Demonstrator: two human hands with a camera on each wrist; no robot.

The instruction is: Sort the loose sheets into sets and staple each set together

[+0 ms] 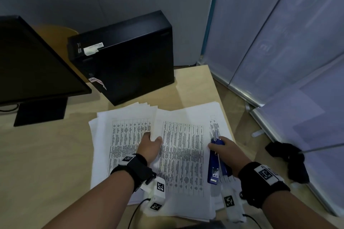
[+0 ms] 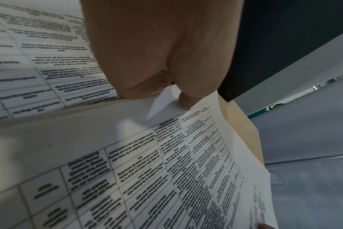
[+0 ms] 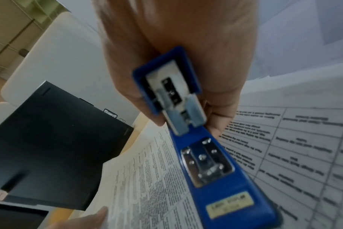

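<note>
Printed sheets with tables (image 1: 182, 154) lie fanned in loose piles on the wooden desk (image 1: 46, 154). My left hand (image 1: 151, 144) pinches the left edge of the top sheet (image 2: 166, 106) between thumb and fingers, lifting it off the pile below (image 1: 126, 135). My right hand (image 1: 223, 148) grips a blue stapler (image 1: 216, 161) over the right side of the papers. The stapler's metal underside (image 3: 206, 161) faces the right wrist camera, its far end wrapped by my fingers (image 3: 221, 111).
A black computer case (image 1: 128, 61) stands just behind the papers, and a black monitor (image 1: 31, 65) is at the left. Translucent partition panels (image 1: 279, 42) close off the right side. A black object (image 1: 290, 160) lies past the desk's right edge.
</note>
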